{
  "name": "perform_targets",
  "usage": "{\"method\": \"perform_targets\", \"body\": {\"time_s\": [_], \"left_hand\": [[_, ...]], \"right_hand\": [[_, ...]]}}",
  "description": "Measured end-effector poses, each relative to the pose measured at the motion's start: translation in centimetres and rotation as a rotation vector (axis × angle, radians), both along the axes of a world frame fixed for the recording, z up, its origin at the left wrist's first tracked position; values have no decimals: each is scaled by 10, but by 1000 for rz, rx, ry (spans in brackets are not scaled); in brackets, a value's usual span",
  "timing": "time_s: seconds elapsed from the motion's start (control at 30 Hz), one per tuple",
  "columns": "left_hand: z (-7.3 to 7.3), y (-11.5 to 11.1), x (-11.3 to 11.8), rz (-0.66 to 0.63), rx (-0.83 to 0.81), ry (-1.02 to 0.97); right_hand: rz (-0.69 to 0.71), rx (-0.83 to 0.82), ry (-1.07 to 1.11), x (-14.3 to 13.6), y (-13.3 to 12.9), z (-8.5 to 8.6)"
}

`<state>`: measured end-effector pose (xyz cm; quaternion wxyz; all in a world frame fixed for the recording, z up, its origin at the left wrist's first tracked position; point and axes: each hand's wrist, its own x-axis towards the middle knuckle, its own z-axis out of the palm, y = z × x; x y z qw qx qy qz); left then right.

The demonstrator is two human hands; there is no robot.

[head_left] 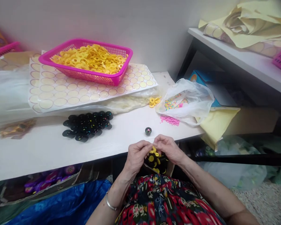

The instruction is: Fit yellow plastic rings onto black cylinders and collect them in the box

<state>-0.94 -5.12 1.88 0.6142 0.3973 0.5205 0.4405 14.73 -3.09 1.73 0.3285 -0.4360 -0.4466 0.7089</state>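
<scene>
My left hand [137, 153] and my right hand [168, 148] meet just off the table's front edge, fingertips pinched together. Between them is a small yellow plastic piece [153, 151], partly hidden by the fingers. Right below sits a box of black and yellow round parts [157, 163] near my lap. On the table just beyond my hands stands one small round black cup [148, 131] with coloured beads inside. Farther left, several similar black cups [87, 125] are grouped close together, with coloured bits in them.
A pink basket [121, 75] of yellow plastic pieces rests on sticker sheets [67, 93] at the back. To the right, a clear plastic bag [196, 97] holds coloured beads, beside pink beads [169, 120] and yellow pieces [154, 101]. A white shelf [238, 59] rises at right.
</scene>
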Motion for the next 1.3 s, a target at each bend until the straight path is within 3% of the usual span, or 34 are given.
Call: {"method": "perform_targets", "body": {"time_s": [0.1,0.2,0.3,0.4,0.53,0.73,0.93,1.07,1.3], "left_hand": [[-6,9,4,213,-147,-125],[-4,21,11,307,-164,-171],[2,31,17,334,-137,-116],[-1,40,15,393,-62,-1],[-23,51,5,495,16,166],[-48,59,4,327,73,344],[-53,63,9,238,122,364],[-52,63,9,234,119,380],[-51,62,11,252,134,407]], "right_hand": [[-11,401,-258,-5,-1,2],[37,792,-569,-10,4,2],[33,940,-741,-13,13,-3],[16,911,-728,-14,25,-9],[14,829,-757,-15,39,-14],[69,804,-811,-17,49,-22],[73,736,-792,-17,51,-22],[25,653,-601,-16,53,-25],[-195,190,-255,-26,58,-40]]}}
